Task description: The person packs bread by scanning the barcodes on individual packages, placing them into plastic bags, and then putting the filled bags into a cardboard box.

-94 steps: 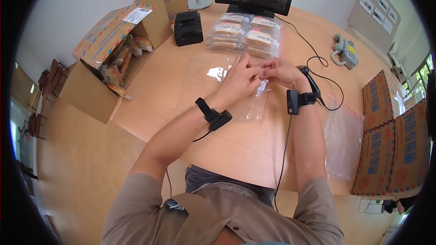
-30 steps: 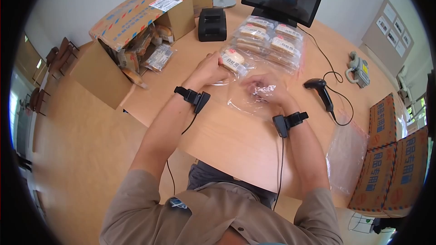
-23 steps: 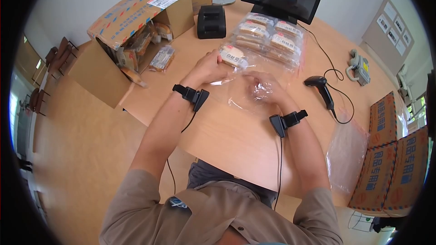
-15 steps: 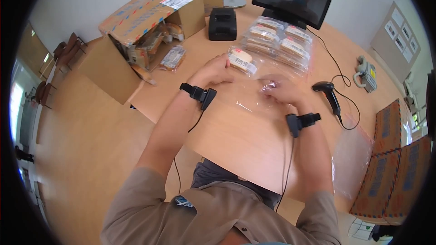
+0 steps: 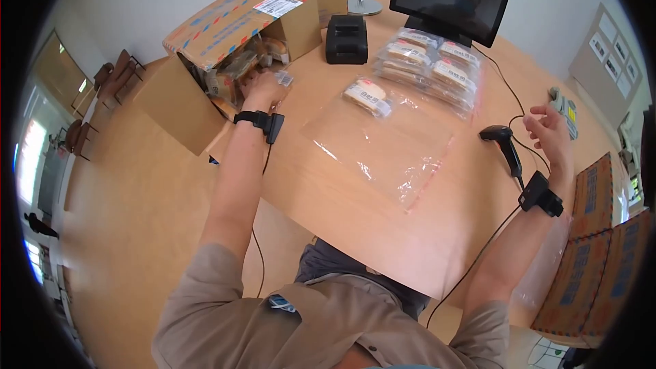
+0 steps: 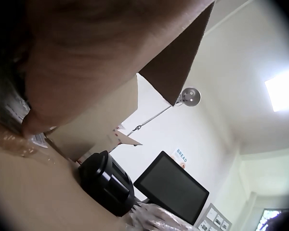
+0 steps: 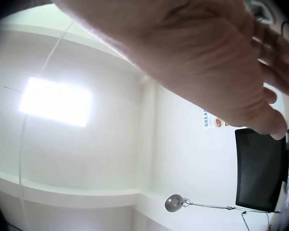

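At the mouth of the open carton on the left, my left hand (image 5: pixel 262 90) is over a wrapped bread packet (image 5: pixel 283 78) whose end shows beside it; its fingertips are hidden, so a grip cannot be told. In the left wrist view the thumb side of the hand (image 6: pixel 77 77) is close to clear wrap. My right hand (image 5: pixel 549 138) is raised near the phone, fingers loosely bent, holding nothing. Between the hands a clear bag (image 5: pixel 383 150) lies flat on the table, with one labelled bread packet (image 5: pixel 367 96) at its far left part.
Bagged bread packets (image 5: pixel 427 68) stand before the monitor (image 5: pixel 451 0). A black printer (image 5: pixel 346 39) is beside the carton (image 5: pixel 232 24). The scanner (image 5: pixel 504 147) and its cable lie left of my right hand, the phone (image 5: pixel 566 113) behind it. Cartons (image 5: pixel 591 198) stand at the right.
My left hand has moved left from the bread packet to the carton's mouth. The right hand has let go of the clear bag and moved right, and the bag now lies flat.
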### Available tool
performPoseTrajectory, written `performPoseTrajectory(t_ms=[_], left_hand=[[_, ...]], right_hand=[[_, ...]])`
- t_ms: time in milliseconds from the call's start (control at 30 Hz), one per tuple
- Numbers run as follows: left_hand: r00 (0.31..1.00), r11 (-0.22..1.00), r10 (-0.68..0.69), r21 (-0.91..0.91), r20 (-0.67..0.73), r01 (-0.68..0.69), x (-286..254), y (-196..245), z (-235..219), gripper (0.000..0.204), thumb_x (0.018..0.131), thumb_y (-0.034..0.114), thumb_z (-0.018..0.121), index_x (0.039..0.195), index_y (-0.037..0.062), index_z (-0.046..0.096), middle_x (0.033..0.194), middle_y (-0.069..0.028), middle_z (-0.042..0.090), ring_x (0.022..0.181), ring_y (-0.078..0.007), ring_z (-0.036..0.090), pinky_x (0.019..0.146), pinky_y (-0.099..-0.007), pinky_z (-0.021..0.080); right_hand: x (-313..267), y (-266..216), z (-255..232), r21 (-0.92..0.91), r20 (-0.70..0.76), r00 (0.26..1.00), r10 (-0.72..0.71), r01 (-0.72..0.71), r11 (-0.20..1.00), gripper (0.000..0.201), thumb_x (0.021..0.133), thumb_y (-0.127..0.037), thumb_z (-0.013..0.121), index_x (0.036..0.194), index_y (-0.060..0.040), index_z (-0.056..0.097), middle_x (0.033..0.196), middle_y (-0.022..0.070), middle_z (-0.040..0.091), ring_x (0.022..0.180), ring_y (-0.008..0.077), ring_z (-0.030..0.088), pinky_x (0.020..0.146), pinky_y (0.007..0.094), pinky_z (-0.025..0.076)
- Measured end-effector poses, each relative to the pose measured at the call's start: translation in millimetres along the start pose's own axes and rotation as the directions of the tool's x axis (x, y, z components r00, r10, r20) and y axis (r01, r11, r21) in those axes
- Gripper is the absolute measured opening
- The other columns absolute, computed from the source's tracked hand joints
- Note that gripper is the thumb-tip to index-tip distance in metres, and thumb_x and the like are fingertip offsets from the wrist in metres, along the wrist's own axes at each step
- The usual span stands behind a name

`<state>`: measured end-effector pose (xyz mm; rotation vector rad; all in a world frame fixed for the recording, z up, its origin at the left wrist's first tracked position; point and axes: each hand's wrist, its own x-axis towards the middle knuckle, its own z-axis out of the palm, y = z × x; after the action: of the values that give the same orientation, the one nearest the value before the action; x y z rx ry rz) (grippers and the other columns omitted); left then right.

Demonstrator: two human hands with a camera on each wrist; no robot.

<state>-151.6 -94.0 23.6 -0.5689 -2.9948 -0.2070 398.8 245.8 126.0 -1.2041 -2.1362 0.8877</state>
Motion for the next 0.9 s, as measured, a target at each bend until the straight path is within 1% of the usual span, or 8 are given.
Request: performPoseTrajectory(t_ms=[133, 233, 433, 533, 667, 767, 833, 900], left_hand=[[0.989, 1.0, -0.006, -0.012, 0.148, 0.008, -15.7, 13.4, -25.8, 0.082, 0.081, 0.05, 0.086, 0.147, 0.0043, 0.068, 0.153, -0.0211, 0.065, 0.142, -0.0363, 0.062, 0.119, -0.0468, 0.049], [0.981, 0.994, 0.092, -0.068, 0.17, -0.082, 13.1, 1.1, -0.6, 0.077, 0.076, 0.051, 0.09, 0.136, 0.0053, 0.075, 0.145, -0.0197, 0.071, 0.138, -0.0373, 0.066, 0.115, -0.0462, 0.053], [0.956, 0.951, 0.292, -0.099, -0.024, -0.293, 14.5, 11.1, 3.6, 0.069, 0.077, 0.041, 0.091, 0.132, 0.0017, 0.075, 0.129, -0.0238, 0.076, 0.118, -0.0418, 0.074, 0.102, -0.0458, 0.06], [0.898, 0.565, 0.44, -0.78, 0.011, -0.268, -35.2, 51.3, -36.0, 0.046, 0.09, 0.024, 0.086, 0.126, -0.0022, 0.072, 0.121, -0.0127, 0.078, 0.105, -0.0221, 0.077, 0.091, -0.0348, 0.061], [0.668, 0.121, 0.741, -0.992, 0.07, -0.03, -72.2, 118.7, -18.1, 0.06, 0.093, 0.019, 0.087, 0.142, -0.0032, 0.06, 0.122, -0.0094, 0.075, 0.105, -0.0166, 0.073, 0.09, -0.0324, 0.06], [0.591, 0.153, 0.793, -0.987, 0.148, 0.043, -104.9, 160.2, 0.6, 0.071, 0.091, 0.016, 0.089, 0.148, -0.0055, 0.054, 0.126, -0.0131, 0.075, 0.109, -0.0185, 0.074, 0.092, -0.0329, 0.06], [0.6, 0.369, 0.778, -0.908, 0.185, -0.198, -119.3, 177.2, 11.8, 0.081, 0.092, 0.023, 0.089, 0.158, -0.0023, 0.049, 0.141, -0.0174, 0.069, 0.128, -0.0231, 0.066, 0.105, -0.0349, 0.055], [0.571, 0.305, 0.8, -0.944, 0.185, -0.122, -114.8, 187.6, 39.0, 0.09, 0.088, 0.025, 0.092, 0.161, -0.0034, 0.047, 0.143, -0.0241, 0.067, 0.132, -0.0285, 0.065, 0.108, -0.0375, 0.054]], right_hand=[[6.3, 24.4, 7.9, -0.326, -0.026, 0.995, 0.1, -0.103, 0.94, 0.066, 0.07, -0.04, 0.098, 0.118, 0.0002, 0.077, 0.092, 0.0091, 0.076, 0.079, 0.0211, 0.071, 0.066, 0.0361, 0.056], [12.0, 30.6, 20.8, -0.438, 0.085, 0.987, 0.136, -0.085, 0.895, 0.054, 0.07, -0.038, 0.097, 0.103, 0.0017, 0.081, 0.089, 0.0145, 0.078, 0.08, 0.0249, 0.075, 0.069, 0.0394, 0.057], [35.9, 66.1, 48.8, -0.489, 0.161, 0.981, 0.106, -0.014, 0.872, 0.05, 0.069, -0.037, 0.095, 0.096, 0.0034, 0.082, 0.088, 0.0183, 0.079, 0.084, 0.0298, 0.078, 0.074, 0.0421, 0.059], [41.0, 74.3, 59.1, -0.501, 0.167, 0.983, 0.081, 0.014, 0.865, 0.047, 0.072, -0.035, 0.093, 0.099, 0.0016, 0.082, 0.091, 0.0173, 0.08, 0.086, 0.0314, 0.077, 0.078, 0.0421, 0.059], [39.3, 68.1, 69.4, -0.429, 0.242, 0.964, 0.11, 0.005, 0.903, 0.04, 0.075, -0.032, 0.091, 0.098, 0.0003, 0.08, 0.088, 0.0154, 0.079, 0.084, 0.0277, 0.077, 0.075, 0.0407, 0.059], [39.4, 72.0, 74.2, -0.276, 0.245, 0.959, 0.141, -0.071, 0.958, 0.034, 0.08, -0.026, 0.088, 0.094, 0.0026, 0.078, 0.085, 0.0137, 0.078, 0.073, 0.0238, 0.076, 0.065, 0.039, 0.059], [36.5, 63.2, 69.7, -0.302, 0.255, 0.955, 0.148, -0.067, 0.951, 0.036, 0.082, -0.028, 0.088, 0.097, 0.0034, 0.077, 0.083, 0.0138, 0.077, 0.07, 0.0238, 0.075, 0.064, 0.0391, 0.059], [30.8, 49.0, 66.3, -0.327, 0.267, 0.95, 0.163, -0.07, 0.942, 0.039, 0.085, -0.03, 0.087, 0.099, 0.0041, 0.076, 0.081, 0.014, 0.076, 0.068, 0.0239, 0.074, 0.063, 0.0393, 0.059]])
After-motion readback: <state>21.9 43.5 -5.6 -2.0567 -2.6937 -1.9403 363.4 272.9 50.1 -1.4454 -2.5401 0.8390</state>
